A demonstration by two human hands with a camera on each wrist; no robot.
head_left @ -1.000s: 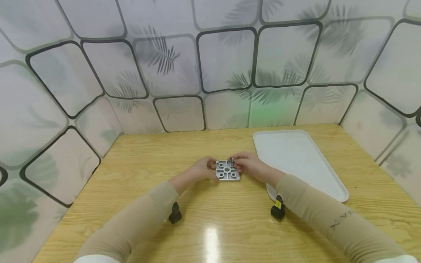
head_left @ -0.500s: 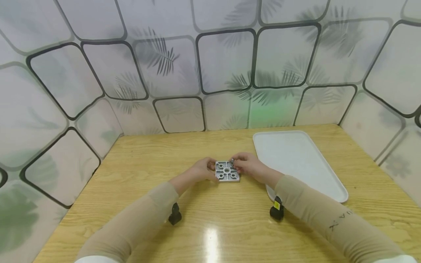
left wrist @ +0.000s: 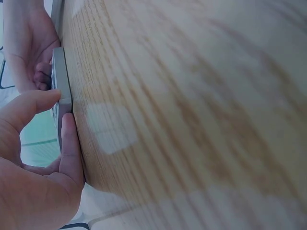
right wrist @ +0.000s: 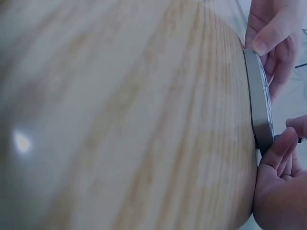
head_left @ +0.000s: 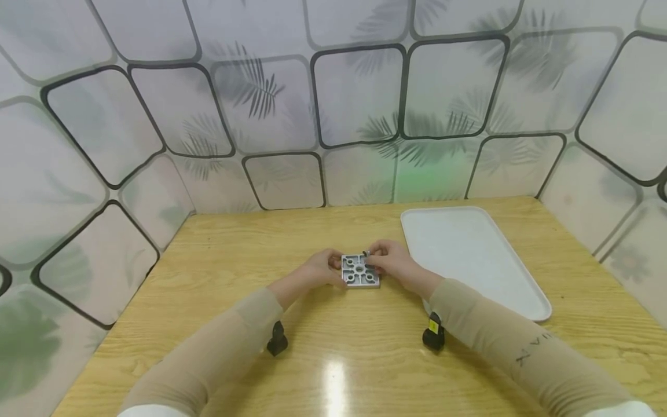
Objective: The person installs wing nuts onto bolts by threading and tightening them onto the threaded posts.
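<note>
A square silvery metal plate (head_left: pixel 359 281) with raised ribs, a centre hole and a round hole towards each corner lies flat on the wooden table. My left hand (head_left: pixel 319 269) grips its left side, the thumb (left wrist: pixel 48 101) on the near corner and the other fingers round the edge. At the far right corner my right hand (head_left: pixel 396 263) pinches a small metal screw (head_left: pixel 366 253) between thumb and fingertips. In the right wrist view a short dark part of the screw (right wrist: pixel 300 140) shows beside the fingertips; its lower end is hidden.
A white rectangular tray (head_left: pixel 464 255) lies to the right, partly beneath the right forearm. Black wrist cameras, one on the left (head_left: pixel 277 340) and one on the right (head_left: pixel 433 335), hang under the sleeves. Patterned wall panels (head_left: pixel 359 95) enclose the table's back and sides.
The right hand has shifted slightly, its wrist moving a little left, and its fingers have changed position around the screw. The left hand and the plate stay in place.
</note>
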